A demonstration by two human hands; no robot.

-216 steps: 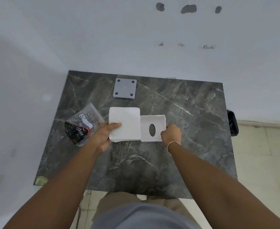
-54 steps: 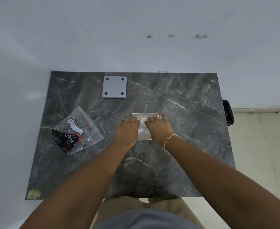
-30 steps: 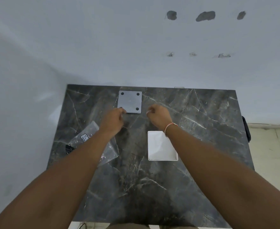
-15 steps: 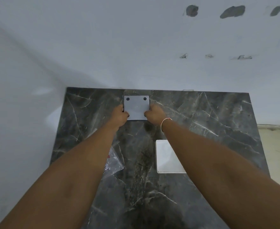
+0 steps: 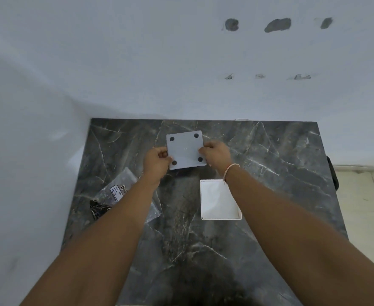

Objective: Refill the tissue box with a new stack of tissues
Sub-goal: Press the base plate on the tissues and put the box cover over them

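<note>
Both hands on the flat grey square base plate with four dark round feet [image 5: 186, 149]. My left hand [image 5: 157, 161] has its grip clamped on the plate's left edge; my right hand [image 5: 214, 153] is clamped on the right edge. The plate looks tilted and raised off the dark grey marble-veined bench [image 5: 270, 173], judging by the shadow under its near edge.

The white square plastic tissue box [image 5: 220, 199] sits open side up on the bench, near and to the right of the plate, with white tissue filling it close to the rim.

Step in hand, as I judge it: closing the box with the plate.
- Keep the feet facing up, as the box is inverted.
- Square the plate's corners to the box walls before lowering.
- Set it down level; a tilted plate could catch on one wall or pinch tissue at the rim.
- Press evenly along opposite edges.

The bench is hard, smooth, slightly glossy. A crumpled clear plastic wrapper with a white label [image 5: 119, 195] lies at the left, partly under my forearm. Pale walls meet in a corner behind the bench; the back wall carries grey patched spots [image 5: 277, 24]. Pale tiled floor [image 5: 367, 206] at right.
</note>
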